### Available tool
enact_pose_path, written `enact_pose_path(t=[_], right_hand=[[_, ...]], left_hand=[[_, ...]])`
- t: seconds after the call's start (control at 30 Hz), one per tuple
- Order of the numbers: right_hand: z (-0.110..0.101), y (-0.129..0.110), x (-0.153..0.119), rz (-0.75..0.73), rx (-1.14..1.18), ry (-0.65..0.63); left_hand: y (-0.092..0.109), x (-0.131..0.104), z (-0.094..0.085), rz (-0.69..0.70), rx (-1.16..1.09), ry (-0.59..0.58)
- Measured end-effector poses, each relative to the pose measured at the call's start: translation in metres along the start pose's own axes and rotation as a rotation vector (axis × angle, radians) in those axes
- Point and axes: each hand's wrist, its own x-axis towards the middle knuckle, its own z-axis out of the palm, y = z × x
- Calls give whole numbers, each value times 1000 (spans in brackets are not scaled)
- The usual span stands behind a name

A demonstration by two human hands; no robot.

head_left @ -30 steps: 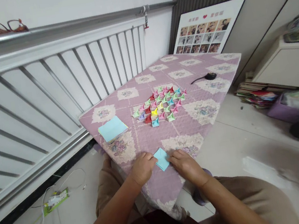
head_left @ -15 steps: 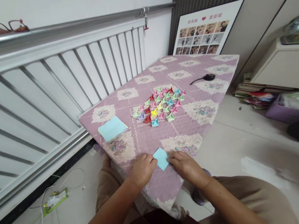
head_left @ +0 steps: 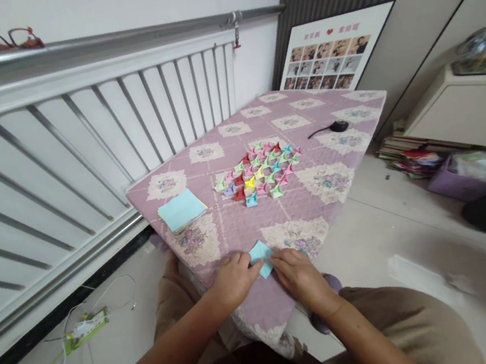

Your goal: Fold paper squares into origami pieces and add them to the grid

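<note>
A small folded piece of light blue origami paper (head_left: 260, 249) lies on the tablecloth near the table's close corner, one point facing away from me. My left hand (head_left: 237, 279) is at its left edge, the thumb lying over the paper and the other fingers curled. From the other side, my right hand (head_left: 299, 275) presses its fingertips onto the right edge. Past the hands stands a cluster of small folded paper pieces (head_left: 259, 173) in red, pink, green, yellow and blue. A stack of square paper sheets (head_left: 181, 209), blue on top, rests to the left.
The purple floral tablecloth (head_left: 232, 227) covers the table, which borders a white radiator (head_left: 122, 127). A black object with a cord (head_left: 339, 126) lies farther back. A power strip (head_left: 85, 329) with cables is on the floor at left, a purple bin (head_left: 454, 177) at right.
My left thumb has moved right, onto the blue paper. My right fingers have shifted slightly inward over its right edge. The camera view has shifted a little.
</note>
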Motion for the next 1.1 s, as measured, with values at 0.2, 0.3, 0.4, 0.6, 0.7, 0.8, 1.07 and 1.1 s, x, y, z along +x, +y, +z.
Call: enact_pose_path(t=[0.2,0.3,0.4,0.6,0.7,0.8,1.07,1.1], right_hand=[[11,-8,2,50,114,31],[11,-5,3,91,144,9],[7,0,7,101,173,-51],[7,10,15,112,250,-83],[9,13,19,172,221,-41],[9,13,23,201,142,-38],[6,25,24,118,103,-92],[6,26,24,107,104,-94]], left_hand=[[-20,-1,12,-85,-209,115],[-27,4,13,-110,-356,159],[-28,12,10,-126,-402,156],[-25,24,6,-148,-343,113],[-25,26,6,-178,-275,79],[-26,28,5,-201,-230,48],[-25,33,-5,-182,-154,-71],[-24,33,-7,-179,-144,-88]])
